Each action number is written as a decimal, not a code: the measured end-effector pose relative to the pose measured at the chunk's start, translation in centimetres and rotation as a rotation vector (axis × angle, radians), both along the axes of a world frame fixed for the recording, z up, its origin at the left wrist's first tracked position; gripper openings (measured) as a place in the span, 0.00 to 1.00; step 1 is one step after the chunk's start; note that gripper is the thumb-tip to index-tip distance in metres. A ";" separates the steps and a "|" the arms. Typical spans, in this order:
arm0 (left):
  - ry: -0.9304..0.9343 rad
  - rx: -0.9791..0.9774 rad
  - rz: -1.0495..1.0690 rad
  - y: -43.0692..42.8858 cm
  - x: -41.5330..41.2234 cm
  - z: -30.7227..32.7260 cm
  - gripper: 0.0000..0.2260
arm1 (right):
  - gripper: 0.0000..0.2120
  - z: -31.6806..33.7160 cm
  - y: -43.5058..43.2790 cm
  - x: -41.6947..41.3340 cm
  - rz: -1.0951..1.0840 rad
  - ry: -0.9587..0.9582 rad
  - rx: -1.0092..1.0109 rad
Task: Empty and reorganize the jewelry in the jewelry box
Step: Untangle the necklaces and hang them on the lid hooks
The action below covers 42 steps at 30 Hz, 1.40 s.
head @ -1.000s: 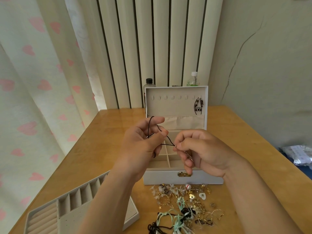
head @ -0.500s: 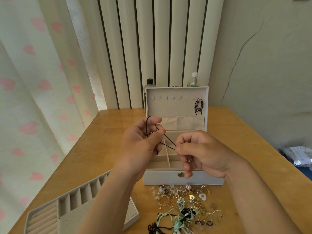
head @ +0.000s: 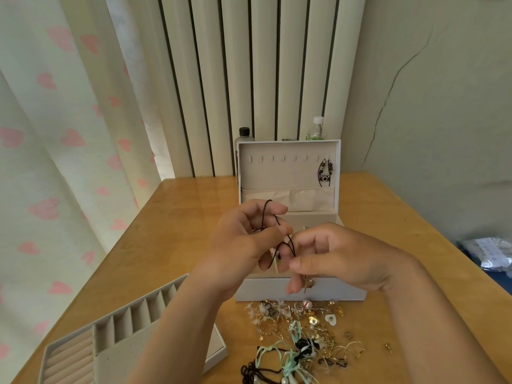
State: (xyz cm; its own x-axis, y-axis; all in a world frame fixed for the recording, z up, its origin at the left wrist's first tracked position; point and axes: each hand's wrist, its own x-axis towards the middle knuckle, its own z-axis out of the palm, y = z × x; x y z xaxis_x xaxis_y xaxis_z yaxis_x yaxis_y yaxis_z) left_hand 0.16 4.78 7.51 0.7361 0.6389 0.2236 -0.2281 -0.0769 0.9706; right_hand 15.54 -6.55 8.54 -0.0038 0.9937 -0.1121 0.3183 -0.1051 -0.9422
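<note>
Right hand [head: 340, 259] slid in toward 9 o'clock, now pinching black cord necklace [head: 277, 220] just beside left hand [head: 243, 239], which grips loop. Cord gone slack, so probably mid-untangle. Jewelry pile [head: 304, 328] at 6 o'clock of jewelry box [head: 263, 289] unsorted.

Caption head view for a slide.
Left hand and right hand hold thin black cord over open white jewelry box; mixed jewelry pile on wooden table.

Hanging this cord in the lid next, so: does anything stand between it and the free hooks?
Nothing visible does. The left hand and right hand pinch the black cord over the open jewelry box; the lid's free hooks lie straight behind. Only the rightmost hook carries a beaded necklace.
</note>
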 end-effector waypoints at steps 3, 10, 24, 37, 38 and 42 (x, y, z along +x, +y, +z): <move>-0.001 -0.060 0.067 0.5 0.1 0.1 0.06 | 0.08 -0.3 0.3 0.0 -0.064 0.099 0.052; -0.063 -0.511 0.389 4.1 -1.0 -0.7 0.06 | 0.07 0.4 0.1 0.8 -0.217 0.331 0.187; -0.279 -0.783 0.518 8.1 -4.0 -1.9 0.04 | 0.25 0.8 -1.8 4.0 -0.284 0.429 0.287; 0.118 0.390 0.027 -1.4 -0.1 0.9 0.13 | 0.10 1.1 0.0 0.4 -0.181 0.381 0.159; 0.097 0.423 0.041 -1.5 0.3 0.5 0.14 | 0.10 1.1 0.0 0.3 -0.174 0.368 0.147; 0.024 0.487 0.076 -1.4 0.8 -0.3 0.13 | 0.09 1.2 -0.4 0.7 -0.177 0.301 0.135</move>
State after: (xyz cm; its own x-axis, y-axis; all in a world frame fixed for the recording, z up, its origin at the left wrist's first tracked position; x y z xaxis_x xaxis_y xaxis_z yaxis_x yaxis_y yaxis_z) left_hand 1.00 3.41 7.23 0.7001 0.5164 0.4931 -0.1822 -0.5385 0.8227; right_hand 16.28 -6.96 9.72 0.1562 0.9877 -0.0003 0.0132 -0.0024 -0.9999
